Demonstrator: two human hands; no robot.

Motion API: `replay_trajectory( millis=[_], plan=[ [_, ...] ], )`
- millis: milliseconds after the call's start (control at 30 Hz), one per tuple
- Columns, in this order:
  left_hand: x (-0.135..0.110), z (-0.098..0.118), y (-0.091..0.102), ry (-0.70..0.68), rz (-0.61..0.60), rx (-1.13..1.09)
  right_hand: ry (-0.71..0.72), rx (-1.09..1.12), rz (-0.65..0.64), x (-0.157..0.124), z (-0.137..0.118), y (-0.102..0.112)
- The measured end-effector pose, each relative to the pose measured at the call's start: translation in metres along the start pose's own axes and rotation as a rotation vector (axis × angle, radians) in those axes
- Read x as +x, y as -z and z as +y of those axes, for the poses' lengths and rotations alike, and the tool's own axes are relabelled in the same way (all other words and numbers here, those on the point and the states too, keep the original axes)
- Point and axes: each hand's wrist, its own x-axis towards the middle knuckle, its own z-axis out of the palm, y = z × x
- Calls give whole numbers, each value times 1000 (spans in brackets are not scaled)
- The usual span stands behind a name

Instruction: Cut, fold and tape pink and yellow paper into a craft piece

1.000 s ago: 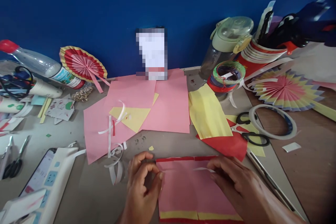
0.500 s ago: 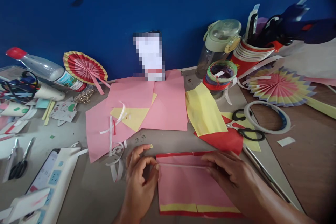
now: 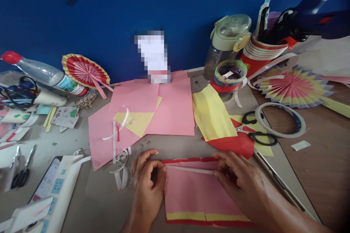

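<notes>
A narrow white strip of tape (image 3: 190, 170) stretches between my two hands, just over a pink sheet (image 3: 197, 193) edged with red and yellow paper. My left hand (image 3: 149, 185) pinches its left end at the sheet's left edge. A tiny pale scrap clings to one raised fingertip of that hand. At the strip's other end my right hand (image 3: 237, 178) has thumb and fingers closed, with the palm side above the sheet's right part. Whether the strip touches the paper along its length, I cannot tell.
Pink sheets (image 3: 175, 116) and yellow paper (image 3: 214, 113) lie behind. Scissors (image 3: 262, 138), a tape roll (image 3: 300, 120) and a metal ruler-like bar (image 3: 279, 180) are at right. A power strip (image 3: 65, 189), bottle (image 3: 43, 72) and small scissors (image 3: 22, 174) stand or lie left.
The strip has tilted and now shows its flat white face more clearly, its right end slightly lower. Both hands keep nearly the same place; the camera view shifted a little.
</notes>
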Motion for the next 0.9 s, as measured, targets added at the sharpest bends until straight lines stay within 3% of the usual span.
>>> replay_trajectory(
  millis=[133, 333, 900],
  plan=[
    [0, -2, -3, -24, 28, 34, 66, -27, 76, 0, 3, -3],
    [0, -4, -7, -42, 60, 58, 96, -46, 94, 0, 3, -6],
    [1, -5, -9, -121, 104, 125, -12, 8, 48, 3, 1, -5]
  ],
)
